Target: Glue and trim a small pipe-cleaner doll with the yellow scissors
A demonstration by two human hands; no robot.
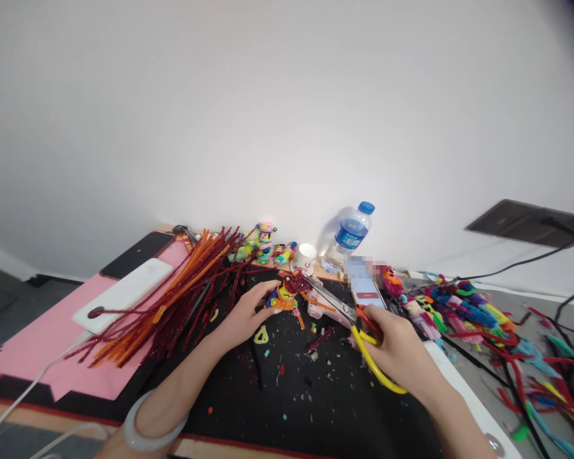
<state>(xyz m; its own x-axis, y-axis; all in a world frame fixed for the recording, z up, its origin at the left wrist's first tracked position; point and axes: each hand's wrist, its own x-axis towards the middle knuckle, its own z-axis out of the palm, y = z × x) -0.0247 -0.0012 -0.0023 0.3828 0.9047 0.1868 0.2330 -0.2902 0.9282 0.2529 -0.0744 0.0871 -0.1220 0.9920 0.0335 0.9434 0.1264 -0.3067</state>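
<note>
A small pipe-cleaner figure [286, 297] with a yellow face, dark red top and orange body is pinched in the fingers of my left hand [251, 312]. My right hand [396, 341] grips a pair of scissors [337, 301] with yellow and red-orange handles. The scissor blades point left, and their tips reach the dark red top of the figure; whether they touch it I cannot tell. Just below the blades, an orange strand [319, 302] sticks out to the right of the figure. Under both hands lies a black mat [316, 395] scattered with small coloured scraps.
Left, a bundle of dark red and orange pipe cleaners [172, 306] lies over pink paper [117, 354] and a white device [124, 293]. Against the wall stand a paper cup [306, 258] and a water bottle [349, 239]; a phone [367, 288] is nearby. Colourful pipe-cleaner pieces [473, 309] pile up right.
</note>
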